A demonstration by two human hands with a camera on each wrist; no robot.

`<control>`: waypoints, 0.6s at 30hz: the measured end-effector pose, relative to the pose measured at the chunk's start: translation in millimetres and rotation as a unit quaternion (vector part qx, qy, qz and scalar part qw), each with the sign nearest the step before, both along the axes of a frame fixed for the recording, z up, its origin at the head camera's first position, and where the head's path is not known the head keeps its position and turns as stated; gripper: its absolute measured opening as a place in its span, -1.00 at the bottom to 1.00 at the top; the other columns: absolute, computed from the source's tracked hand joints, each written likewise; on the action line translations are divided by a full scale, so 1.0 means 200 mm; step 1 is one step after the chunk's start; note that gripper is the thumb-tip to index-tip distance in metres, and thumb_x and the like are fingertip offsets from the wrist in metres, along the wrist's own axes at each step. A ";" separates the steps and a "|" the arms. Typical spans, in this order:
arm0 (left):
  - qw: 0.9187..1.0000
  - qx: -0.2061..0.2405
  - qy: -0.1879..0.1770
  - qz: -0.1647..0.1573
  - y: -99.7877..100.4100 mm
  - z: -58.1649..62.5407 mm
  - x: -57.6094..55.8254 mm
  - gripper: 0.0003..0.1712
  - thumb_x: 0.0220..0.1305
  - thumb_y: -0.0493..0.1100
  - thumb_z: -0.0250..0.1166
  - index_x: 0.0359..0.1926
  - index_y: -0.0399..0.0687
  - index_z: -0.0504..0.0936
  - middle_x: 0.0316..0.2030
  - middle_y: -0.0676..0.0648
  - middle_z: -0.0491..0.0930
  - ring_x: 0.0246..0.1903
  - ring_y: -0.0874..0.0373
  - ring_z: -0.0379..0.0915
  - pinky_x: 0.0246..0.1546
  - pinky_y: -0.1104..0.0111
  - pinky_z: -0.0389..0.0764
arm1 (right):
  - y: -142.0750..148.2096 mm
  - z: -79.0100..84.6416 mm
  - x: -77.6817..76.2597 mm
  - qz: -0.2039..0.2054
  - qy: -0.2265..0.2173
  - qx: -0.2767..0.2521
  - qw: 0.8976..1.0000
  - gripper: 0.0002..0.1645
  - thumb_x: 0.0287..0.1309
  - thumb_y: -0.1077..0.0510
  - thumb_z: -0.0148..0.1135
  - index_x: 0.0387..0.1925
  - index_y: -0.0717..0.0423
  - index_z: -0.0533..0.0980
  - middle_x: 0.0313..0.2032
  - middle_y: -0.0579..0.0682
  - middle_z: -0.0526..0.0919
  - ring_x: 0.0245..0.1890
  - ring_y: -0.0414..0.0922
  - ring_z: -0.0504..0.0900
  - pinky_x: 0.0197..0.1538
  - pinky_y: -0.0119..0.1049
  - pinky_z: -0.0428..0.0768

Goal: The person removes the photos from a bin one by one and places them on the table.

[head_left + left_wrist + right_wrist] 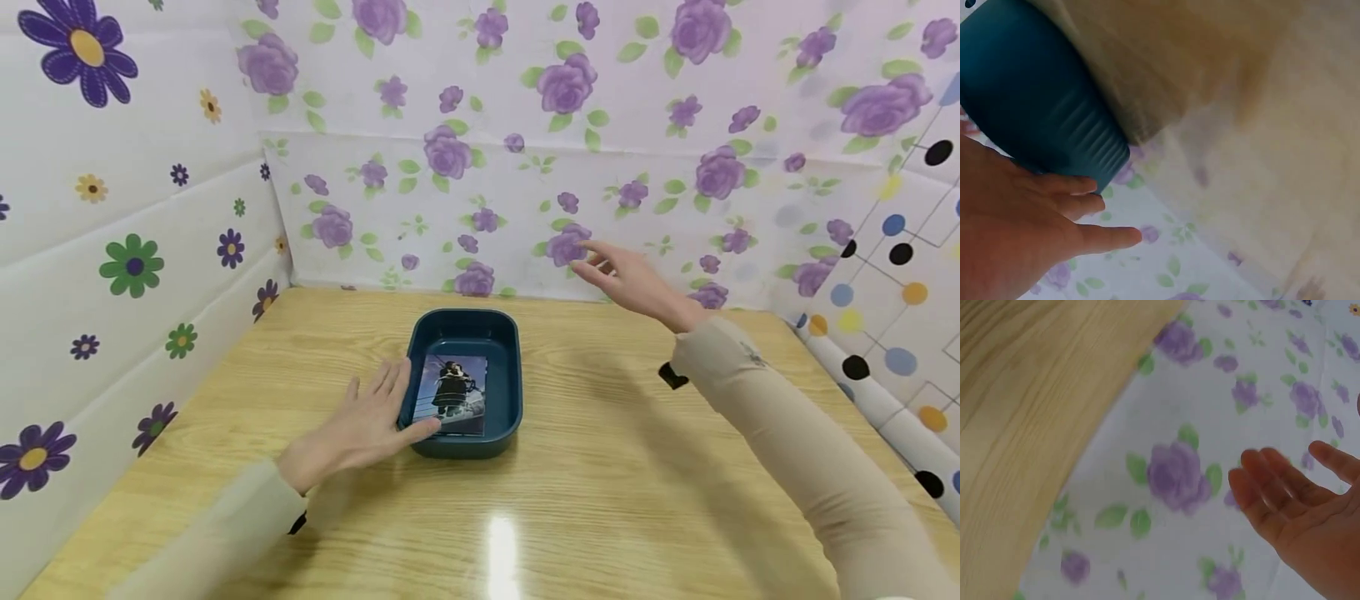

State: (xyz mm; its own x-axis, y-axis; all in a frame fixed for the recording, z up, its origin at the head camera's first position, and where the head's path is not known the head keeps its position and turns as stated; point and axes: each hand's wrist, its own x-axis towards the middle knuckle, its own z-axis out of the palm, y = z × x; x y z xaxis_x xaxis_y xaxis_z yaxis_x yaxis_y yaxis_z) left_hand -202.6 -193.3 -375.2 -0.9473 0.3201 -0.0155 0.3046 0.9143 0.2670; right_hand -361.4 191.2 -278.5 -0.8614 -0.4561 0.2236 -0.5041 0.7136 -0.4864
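Observation:
A dark teal rectangular tray sits on the wooden table, left of its middle. Inside it, flat on the bottom, lies a picture card with dark-clothed figures against a blue and pale background. My left hand is at the tray's left side, fingers straight and thumb reaching across the near left corner. In the left wrist view, the fingers of the left hand lie by the ribbed outer wall of the tray. Raised above the table to the right, my right hand holds nothing, its fingers loosely bent.
Behind the wooden table hangs a white sheet with purple roses. Another flowered sheet borders the left side, and a dotted sheet the right. Small dark pieces show at the wrists.

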 end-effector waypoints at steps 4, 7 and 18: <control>1.000 0.014 -0.015 -0.002 0.00 -0.02 0.02 0.26 0.16 0.62 -0.12 0.53 -0.11 -0.34 0.54 -0.15 -0.25 0.53 -0.12 -0.29 0.38 -0.31 -0.24 | -0.18 0.00 -0.07 0.052 -0.065 -0.058 0.995 -0.34 0.36 -0.30 -0.06 0.38 -0.17 0.28 0.07 0.12 0.59 -0.09 0.01 0.62 -0.03 -0.02 0.61; 1.000 0.018 -0.020 -0.003 0.00 -0.02 0.02 0.29 0.13 0.64 -0.10 0.53 -0.11 -0.34 0.54 -0.13 -0.27 0.53 -0.12 -0.29 0.38 -0.30 -0.24 | -0.31 0.00 -0.10 0.088 -0.105 -0.076 0.988 -0.39 0.36 -0.24 0.01 0.34 -0.14 0.33 0.07 0.13 0.60 -0.12 0.00 0.62 -0.01 -0.04 0.62; 0.999 -0.006 -0.051 -0.004 0.00 0.02 0.01 0.34 0.07 0.69 -0.13 0.53 -0.10 -0.34 0.55 -0.11 -0.32 0.53 -0.11 -0.31 0.39 -0.30 -0.22 | -0.70 -0.14 -0.18 0.239 -0.209 0.009 0.948 -0.40 0.23 -0.06 0.27 0.26 -0.02 0.43 -0.02 0.08 0.66 -0.03 0.17 0.63 -0.01 0.09 0.58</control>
State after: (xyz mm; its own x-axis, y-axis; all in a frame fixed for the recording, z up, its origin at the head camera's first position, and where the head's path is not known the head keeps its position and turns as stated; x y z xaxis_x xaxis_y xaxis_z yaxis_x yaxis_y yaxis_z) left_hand -201.3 -193.3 -371.9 -0.9381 0.3265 -0.1158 0.2833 0.9153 0.2864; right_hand -397.1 51.2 -306.6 -0.5671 -0.8171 -0.1034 -0.5385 0.4628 -0.7041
